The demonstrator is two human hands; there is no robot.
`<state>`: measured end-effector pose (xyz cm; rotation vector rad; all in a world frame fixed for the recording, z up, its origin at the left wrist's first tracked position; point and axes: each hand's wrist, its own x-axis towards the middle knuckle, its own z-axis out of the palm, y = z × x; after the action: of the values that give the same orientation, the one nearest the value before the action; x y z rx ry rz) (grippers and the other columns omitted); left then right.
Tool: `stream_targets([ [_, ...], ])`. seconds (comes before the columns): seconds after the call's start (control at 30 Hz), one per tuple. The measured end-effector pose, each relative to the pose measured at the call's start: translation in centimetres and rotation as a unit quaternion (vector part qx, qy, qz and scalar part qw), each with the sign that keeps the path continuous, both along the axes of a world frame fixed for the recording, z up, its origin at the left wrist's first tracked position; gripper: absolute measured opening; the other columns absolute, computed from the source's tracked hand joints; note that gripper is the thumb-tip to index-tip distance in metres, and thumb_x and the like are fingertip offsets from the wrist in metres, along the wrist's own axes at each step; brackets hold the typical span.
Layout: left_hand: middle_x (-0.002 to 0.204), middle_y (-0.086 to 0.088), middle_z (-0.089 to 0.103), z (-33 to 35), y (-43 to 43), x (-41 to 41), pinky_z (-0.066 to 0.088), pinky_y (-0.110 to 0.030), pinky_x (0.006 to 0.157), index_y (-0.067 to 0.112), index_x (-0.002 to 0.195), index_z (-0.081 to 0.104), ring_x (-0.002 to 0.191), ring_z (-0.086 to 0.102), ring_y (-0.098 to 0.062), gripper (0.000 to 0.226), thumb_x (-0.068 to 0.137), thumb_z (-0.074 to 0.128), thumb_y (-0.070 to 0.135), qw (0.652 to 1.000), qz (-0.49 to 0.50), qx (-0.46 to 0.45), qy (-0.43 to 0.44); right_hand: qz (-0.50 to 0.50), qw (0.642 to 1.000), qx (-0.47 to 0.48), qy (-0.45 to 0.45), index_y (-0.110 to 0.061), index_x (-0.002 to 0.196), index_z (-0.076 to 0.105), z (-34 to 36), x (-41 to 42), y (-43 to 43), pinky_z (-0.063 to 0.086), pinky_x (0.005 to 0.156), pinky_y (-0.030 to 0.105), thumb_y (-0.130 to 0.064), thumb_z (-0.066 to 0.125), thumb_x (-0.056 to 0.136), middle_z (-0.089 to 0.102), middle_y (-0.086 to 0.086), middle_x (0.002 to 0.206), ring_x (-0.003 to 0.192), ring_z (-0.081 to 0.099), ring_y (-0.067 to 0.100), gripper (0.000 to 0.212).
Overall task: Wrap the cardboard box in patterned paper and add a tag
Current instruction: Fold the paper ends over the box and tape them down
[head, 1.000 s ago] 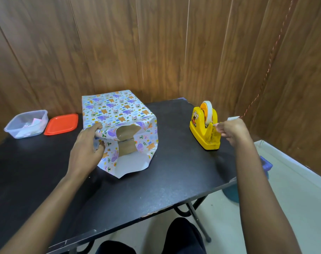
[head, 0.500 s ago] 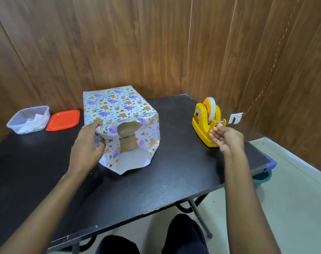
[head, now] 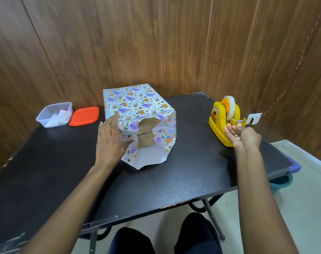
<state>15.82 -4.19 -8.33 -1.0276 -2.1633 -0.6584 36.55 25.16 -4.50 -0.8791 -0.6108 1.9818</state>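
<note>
The cardboard box (head: pixel 146 132) stands on the black table (head: pixel 174 180), covered in animal-patterned paper (head: pixel 137 103). Its near end is unclosed, so bare cardboard shows between the loose flaps and a white flap lies on the table. My left hand (head: pixel 110 142) presses flat against the box's left side, thumb on the left flap. My right hand (head: pixel 242 138) hovers at the front of the yellow tape dispenser (head: pixel 218 116), fingers loosely curled just below the cutter; I see no tape in it. A small white tag (head: pixel 254 119) hangs on a red string beside the dispenser.
A clear plastic container (head: pixel 53 114) with paper bits and its red lid (head: pixel 84 116) sit at the table's back left. Wooden panel walls close in behind and to the right. A blue object (head: pixel 295 168) shows past the table's right edge. My knees are below the front edge.
My right hand left the spot right of the dispenser, opened in front of it, and now curls under the cutter. My left hand went from gripping the flap to pressing flat.
</note>
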Motion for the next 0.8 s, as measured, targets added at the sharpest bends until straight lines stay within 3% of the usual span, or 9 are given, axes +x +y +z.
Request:
stream_targets([
  [0.07,0.134,-0.019,0.036,-0.5,0.2,-0.5,0.030,-0.058,0.106,0.005,0.139,0.022,0.123,0.031,-0.030,0.104,0.059,0.087,0.022,1.000,0.008,0.002,0.028,0.004,1.000,-0.002,0.001,0.000,0.074,0.046,0.2,0.1,0.0,0.053,0.082,0.042,0.001,0.041,0.097,0.051,0.011,0.075,0.068,0.058,0.020,0.024],
  [0.13,0.134,-0.013,0.028,-0.9,0.4,-0.7,0.026,-0.055,0.107,0.008,0.138,0.020,0.125,0.029,-0.030,0.104,0.060,0.087,0.024,0.999,0.002,0.020,0.046,0.014,1.000,0.012,-0.016,-0.001,0.075,0.046,0.0,0.2,0.0,0.054,0.078,0.042,-0.001,0.040,0.098,0.050,0.010,0.076,0.069,0.058,0.019,0.024],
  [0.33,0.131,-0.013,0.028,-1.5,0.8,-0.8,0.031,-0.061,0.103,0.007,0.135,0.021,0.122,0.031,-0.031,0.098,0.063,0.085,0.028,0.996,0.001,0.047,0.081,0.025,0.994,0.068,-0.078,-0.004,0.077,0.049,-0.9,0.3,0.6,0.057,0.070,0.040,-0.010,0.044,0.099,0.049,0.008,0.075,0.069,0.057,0.018,0.023],
  [0.4,0.130,-0.013,0.028,-1.6,1.0,-0.8,0.032,-0.061,0.102,0.007,0.134,0.022,0.121,0.032,-0.031,0.093,0.067,0.082,0.033,0.995,0.008,0.058,0.081,0.012,0.997,0.057,-0.059,-0.004,0.076,0.049,-1.0,0.2,0.4,0.058,0.063,0.034,-0.008,0.045,0.098,0.048,0.008,0.073,0.066,0.055,0.017,0.023],
  [0.5,0.130,-0.014,0.029,-1.7,1.2,-0.7,0.035,-0.061,0.100,0.006,0.134,0.023,0.120,0.033,-0.031,0.081,0.076,0.061,0.049,0.994,0.024,0.062,0.081,-0.012,1.000,0.026,-0.004,-0.002,0.073,0.047,-0.7,0.0,-0.3,0.056,0.047,0.028,0.000,0.043,0.097,0.045,0.009,0.070,0.063,0.053,0.016,0.025],
  [0.63,0.128,-0.013,0.030,-1.9,1.7,-0.9,0.038,-0.058,0.098,0.005,0.133,0.025,0.120,0.033,-0.030,0.081,0.076,0.055,0.055,0.994,0.042,0.065,0.081,-0.039,0.996,-0.055,0.056,-0.002,0.073,0.045,-0.6,-0.4,-0.1,0.058,0.053,0.028,0.005,0.038,0.096,0.048,0.009,0.072,0.058,0.056,0.013,0.025],
  [0.7,0.127,-0.013,0.032,-2.0,1.8,-1.1,0.038,-0.056,0.097,0.005,0.133,0.026,0.119,0.034,-0.029,0.082,0.076,0.056,0.055,0.993,0.045,0.071,0.088,-0.034,0.992,-0.098,0.078,-0.003,0.075,0.046,-2.2,-0.3,-0.4,0.057,0.048,0.028,0.008,0.031,0.096,0.048,0.009,0.074,0.047,0.058,0.011,0.028],
  [0.8,0.123,-0.014,0.035,-2.3,1.7,-1.2,0.032,-0.048,0.096,0.003,0.132,0.028,0.113,0.037,-0.029,0.083,0.076,0.052,0.060,0.989,0.055,0.070,0.116,0.009,0.997,-0.049,0.051,-0.004,0.075,0.048,-3.5,0.0,-2.2,0.053,0.039,0.027,0.006,0.036,0.097,0.048,0.009,0.071,0.057,0.054,0.015,0.027],
])
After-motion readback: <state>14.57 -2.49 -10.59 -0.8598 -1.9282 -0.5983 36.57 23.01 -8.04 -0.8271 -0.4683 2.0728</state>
